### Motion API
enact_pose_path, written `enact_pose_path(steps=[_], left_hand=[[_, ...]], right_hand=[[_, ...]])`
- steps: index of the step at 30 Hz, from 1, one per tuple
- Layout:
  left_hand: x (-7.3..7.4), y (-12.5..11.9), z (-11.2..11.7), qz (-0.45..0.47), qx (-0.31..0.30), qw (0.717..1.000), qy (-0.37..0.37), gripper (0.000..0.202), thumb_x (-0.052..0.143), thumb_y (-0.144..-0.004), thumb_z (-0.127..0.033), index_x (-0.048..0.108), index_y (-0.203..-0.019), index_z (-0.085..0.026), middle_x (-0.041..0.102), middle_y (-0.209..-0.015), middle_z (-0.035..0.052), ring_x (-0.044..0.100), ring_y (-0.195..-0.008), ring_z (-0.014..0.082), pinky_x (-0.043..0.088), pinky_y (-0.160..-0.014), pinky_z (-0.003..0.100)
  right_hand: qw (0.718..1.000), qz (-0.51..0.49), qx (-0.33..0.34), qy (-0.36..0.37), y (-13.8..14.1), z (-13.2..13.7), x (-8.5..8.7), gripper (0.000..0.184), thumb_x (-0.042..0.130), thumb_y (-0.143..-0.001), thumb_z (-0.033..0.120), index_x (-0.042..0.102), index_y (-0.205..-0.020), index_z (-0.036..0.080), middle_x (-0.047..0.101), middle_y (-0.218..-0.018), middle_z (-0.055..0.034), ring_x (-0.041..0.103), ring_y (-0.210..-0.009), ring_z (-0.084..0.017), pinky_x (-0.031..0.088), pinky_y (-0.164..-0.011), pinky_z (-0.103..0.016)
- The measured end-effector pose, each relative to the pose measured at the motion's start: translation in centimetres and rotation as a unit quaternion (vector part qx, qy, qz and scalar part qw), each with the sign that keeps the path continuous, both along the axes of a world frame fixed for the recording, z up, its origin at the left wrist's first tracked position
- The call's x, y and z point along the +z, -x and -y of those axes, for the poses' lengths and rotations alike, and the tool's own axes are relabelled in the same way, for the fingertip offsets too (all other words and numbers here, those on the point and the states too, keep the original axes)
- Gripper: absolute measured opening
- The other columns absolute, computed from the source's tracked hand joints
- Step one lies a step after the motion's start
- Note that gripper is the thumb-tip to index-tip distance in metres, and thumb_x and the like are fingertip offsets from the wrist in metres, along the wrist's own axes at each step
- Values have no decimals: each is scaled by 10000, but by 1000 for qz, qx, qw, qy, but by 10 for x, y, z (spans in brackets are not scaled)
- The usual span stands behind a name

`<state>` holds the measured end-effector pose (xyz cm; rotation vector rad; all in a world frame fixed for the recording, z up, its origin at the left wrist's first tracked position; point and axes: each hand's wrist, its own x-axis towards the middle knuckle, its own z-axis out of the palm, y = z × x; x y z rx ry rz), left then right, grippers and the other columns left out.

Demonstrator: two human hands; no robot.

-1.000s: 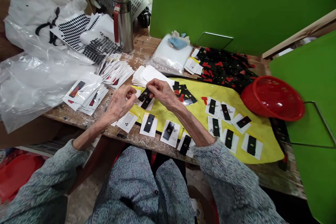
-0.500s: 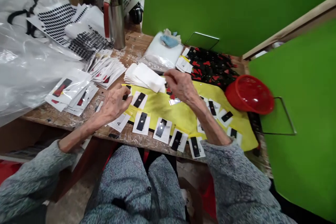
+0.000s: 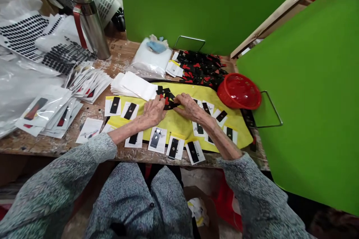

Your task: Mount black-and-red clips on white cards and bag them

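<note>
Pile of black and red pieces [image 3: 165, 91]: on yellow cloth [image 3: 178, 122], between the hands, neither clearly nearer | long axes: mixed; the nearest black piece roughly crosswise | left hand [image 3: 155, 112]: bent fingers at pile's left edge, grip cannot be told | right hand [image 3: 190, 108]: fingertips at its right edge, grip likewise unclear

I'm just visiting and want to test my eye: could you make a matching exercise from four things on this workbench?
1. black and red pieces
2. basket
3. flask
4. blue cloth

A. on a plastic-wrapped pack
B. silver, with a red handle
C. beside the left hand and right hand
D. red, at the yellow mat's far right

Pairs: 1-C, 2-D, 3-B, 4-A
</note>
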<state>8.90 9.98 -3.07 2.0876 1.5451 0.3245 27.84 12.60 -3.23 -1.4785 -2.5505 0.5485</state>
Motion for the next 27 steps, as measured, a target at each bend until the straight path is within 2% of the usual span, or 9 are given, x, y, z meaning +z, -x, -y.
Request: enact_pose_path(steps=[4,6,9,11,14,17,20,23,27], left_hand=[[1,4,-6,62,7,998,24,105,526,-813,-124,614,-864,-149,636,-871,66,597,-827,204,461,-741,332],[3,8,-7,92,11,995,34,83,517,-807,-130,592,-787,-159,593,-714,14,568,-710,160,444,-664,293],[12,21,-5,144,27,987,63,80,520,-796,-139,553,-728,-167,538,-618,-29,545,-583,112,406,-555,243],[22,41,0,230,62,967,93,85,544,-783,-150,529,-701,-166,532,-604,-39,558,-536,92,401,-522,221],[40,88,20,366,135,915,97,64,612,-760,-196,561,-743,-161,569,-602,-36,587,-536,88,440,-542,213],[50,135,55,402,234,883,64,202,676,-740,-255,623,-906,-153,610,-610,-33,611,-567,97,467,-563,209],[41,157,97,392,329,856,68,237,703,-720,-292,603,-882,-150,649,-639,-14,631,-564,108,472,-541,210],[16,155,129,380,388,836,72,253,687,-726,-335,557,-857,-163,642,-606,-22,660,-554,138,494,-539,232],[-9,141,146,295,406,864,32,200,618,-797,-358,534,-873,-193,639,-642,-29,682,-574,152,506,-570,252]], right_hand=[[994,-75,-72,26,-1,-5,-1,99,532,-838,232,553,-923,185,585,-896,-59,540,-777,-187,457,-750,-329],[989,-74,-126,14,2,-10,-5,93,533,-844,245,556,-910,184,590,-916,-72,551,-799,-192,454,-755,-328],[983,-47,-173,35,10,-17,-11,66,588,-793,212,555,-841,179,602,-866,-72,557,-773,-192,449,-719,-315],[980,-49,-184,52,14,-19,-11,62,587,-786,200,548,-828,177,601,-782,-51,548,-696,-178,435,-652,-300],[974,-59,-207,73,15,-20,-9,69,587,-781,213,533,-815,187,577,-691,-13,510,-598,-153,394,-572,-278],[972,-68,-206,85,11,-23,-10,98,612,-749,219,515,-742,203,552,-645,11,478,-558,-132,370,-546,-264],[972,-106,-194,86,8,-26,-13,102,624,-727,230,525,-717,208,544,-625,22,464,-541,-123,360,-524,-258],[963,-149,-203,97,7,-27,-13,93,626,-712,221,537,-687,211,539,-613,23,453,-525,-119,348,-508,-264],[954,-168,-232,88,4,-23,-9,127,634,-720,185,542,-645,232,530,-587,6,434,-508,-127,324,-510,-296]])
